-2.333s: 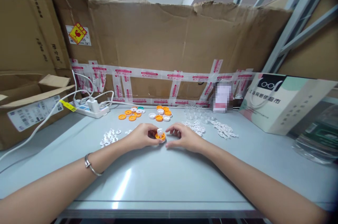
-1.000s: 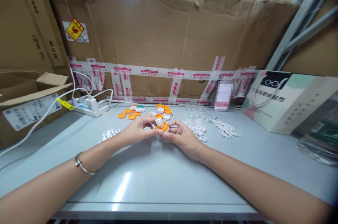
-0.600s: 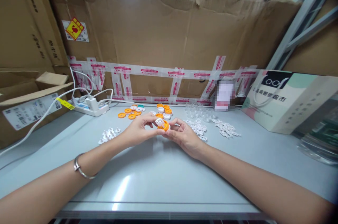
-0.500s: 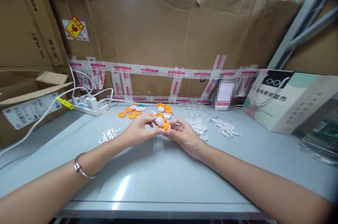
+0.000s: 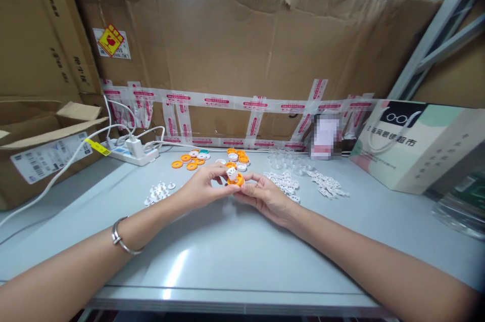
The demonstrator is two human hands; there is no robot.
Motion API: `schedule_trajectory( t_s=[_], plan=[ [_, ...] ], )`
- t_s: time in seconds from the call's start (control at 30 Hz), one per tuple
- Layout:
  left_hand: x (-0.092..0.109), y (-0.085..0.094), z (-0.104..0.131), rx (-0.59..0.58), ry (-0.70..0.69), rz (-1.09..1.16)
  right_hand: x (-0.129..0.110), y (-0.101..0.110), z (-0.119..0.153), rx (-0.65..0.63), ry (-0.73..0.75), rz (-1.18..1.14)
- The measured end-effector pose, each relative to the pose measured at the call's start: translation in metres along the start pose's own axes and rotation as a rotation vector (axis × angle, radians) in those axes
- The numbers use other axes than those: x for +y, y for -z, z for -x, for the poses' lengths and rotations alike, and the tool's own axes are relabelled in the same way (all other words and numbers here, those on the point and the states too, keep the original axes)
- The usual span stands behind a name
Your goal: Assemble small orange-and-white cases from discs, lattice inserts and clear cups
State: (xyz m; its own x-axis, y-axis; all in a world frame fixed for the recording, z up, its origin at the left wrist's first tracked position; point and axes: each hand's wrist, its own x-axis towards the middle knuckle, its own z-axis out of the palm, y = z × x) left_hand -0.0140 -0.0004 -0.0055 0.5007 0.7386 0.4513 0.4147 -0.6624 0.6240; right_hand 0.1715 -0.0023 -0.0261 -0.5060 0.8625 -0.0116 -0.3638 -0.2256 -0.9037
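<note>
My left hand (image 5: 206, 183) and my right hand (image 5: 267, 195) meet above the middle of the table. Between their fingertips is an orange plastic ring (image 5: 237, 181), gripped from both sides. A small white plastic part (image 5: 232, 174) stands up out of the ring, close to my left fingers; how it is joined to the ring is hidden. Behind my hands lie several loose orange and white rings (image 5: 192, 166). White pegged pieces (image 5: 157, 193) are heaped left of my left hand. Flat white openwork pieces (image 5: 284, 183) lie just beyond my right hand.
Clear plastic cups (image 5: 290, 160) and a second pile of white pieces (image 5: 328, 184) lie to the right. A power strip (image 5: 138, 156) with cables and an open carton (image 5: 49, 152) are at left. A printed box (image 5: 401, 150) and a clear bottle (image 5: 464, 205) stand at right.
The orange ring has tipped to a flatter angle, with the white part more upright in it. My right fingers have shifted slightly around the ring. The whole view has moved a little.
</note>
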Motion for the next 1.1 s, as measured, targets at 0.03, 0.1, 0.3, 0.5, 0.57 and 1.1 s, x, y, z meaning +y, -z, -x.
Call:
schedule_trajectory(
  t_s=[0.03, 0.1, 0.3, 0.5, 0.57, 1.1],
  plan=[
    [-0.001, 0.0, -0.001, -0.021, -0.005, 0.0, 0.0, 0.001, 0.0, 0.001, -0.024, -0.008],
    [-0.003, 0.001, -0.001, -0.055, -0.024, -0.011, -0.001, 0.002, -0.001, 0.004, -0.062, -0.029],
    [-0.004, 0.006, -0.001, -0.112, -0.057, 0.002, -0.003, 0.003, -0.002, 0.005, -0.108, -0.097],
    [0.0, 0.008, 0.001, -0.092, -0.018, 0.044, -0.003, 0.001, 0.0, -0.053, -0.194, -0.124],
    [0.001, 0.008, 0.0, -0.086, -0.018, 0.026, -0.001, 0.001, 0.0, -0.056, -0.175, -0.12],
    [-0.004, 0.0, 0.0, 0.126, 0.038, -0.057, 0.002, -0.009, -0.001, 0.031, 0.008, -0.158]
  ],
)
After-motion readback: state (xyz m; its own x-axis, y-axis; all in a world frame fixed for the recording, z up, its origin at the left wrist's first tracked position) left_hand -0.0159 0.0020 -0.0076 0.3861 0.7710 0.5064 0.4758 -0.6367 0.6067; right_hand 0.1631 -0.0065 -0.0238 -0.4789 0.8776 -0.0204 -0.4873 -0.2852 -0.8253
